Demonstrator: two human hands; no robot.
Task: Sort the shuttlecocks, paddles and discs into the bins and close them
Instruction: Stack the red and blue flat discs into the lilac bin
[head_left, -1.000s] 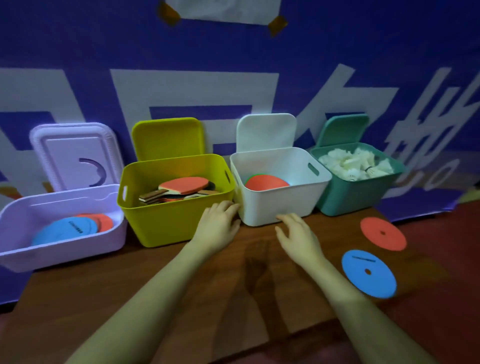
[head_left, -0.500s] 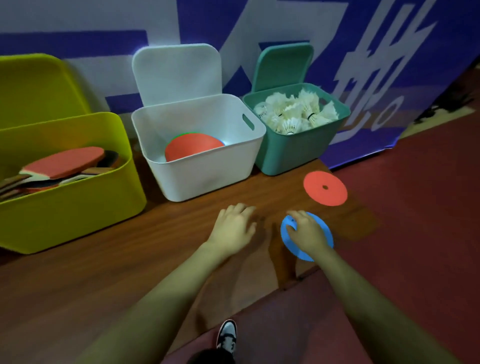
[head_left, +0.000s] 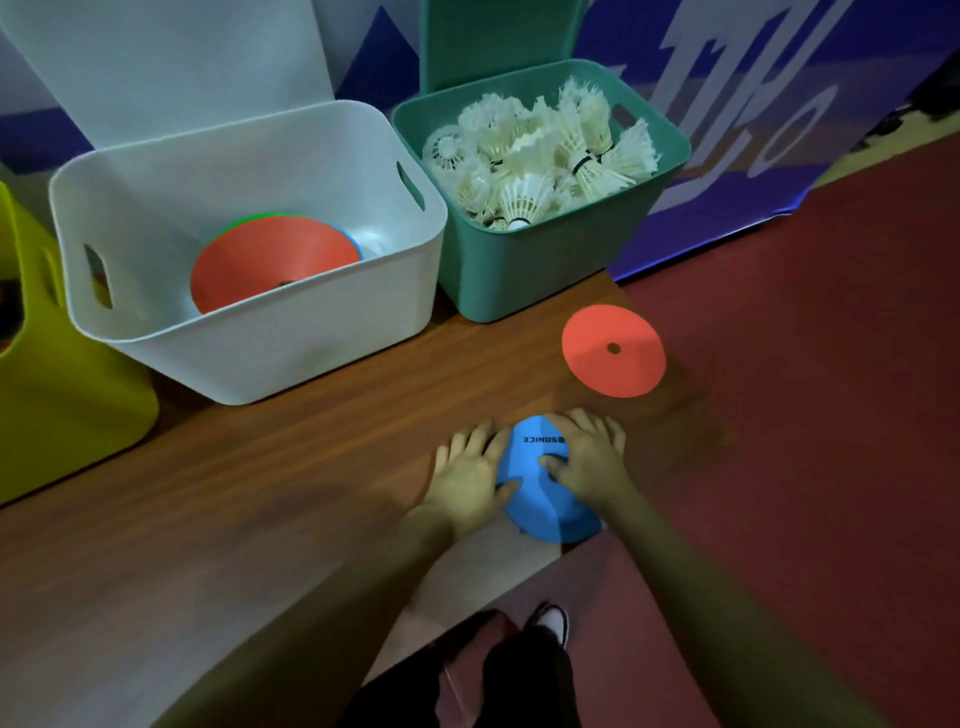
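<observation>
Blue, thin and flat, the blue disc (head_left: 540, 493) lies at the near edge of the wooden table (head_left: 260, 493), and both hands are on it at once. I think this is because such a flat piece gives nothing to take from above, so it must be raised at an edge or slid off the table edge first. The left hand (head_left: 470, 475) lies at the disc's left side with straight fingers (head_left: 485, 441) spread on the wood and the thumb touching the rim; it holds nothing and seems only to steady the disc. The right hand (head_left: 584, 460) covers the far right part, its fingers (head_left: 597, 423) bent over the far rim and its thumb pressing on the top face near the printed word, so it seems to begin a pinch; whether the rim is already lifted I cannot tell. The disc is therefore between the two hands and partly under the right one, with its near part free and apparently reaching over the table edge. An orange disc (head_left: 613, 351) waits apart, farther right on the table, near the green bin (head_left: 519, 275) that is full of shuttlecocks (head_left: 540, 156). The white bin (head_left: 260, 343) beside it already contains discs, orange on top, and its lid stands open, so I judge the blue one should go there. At the far left a yellow bin (head_left: 62, 405) is partly visible.
</observation>
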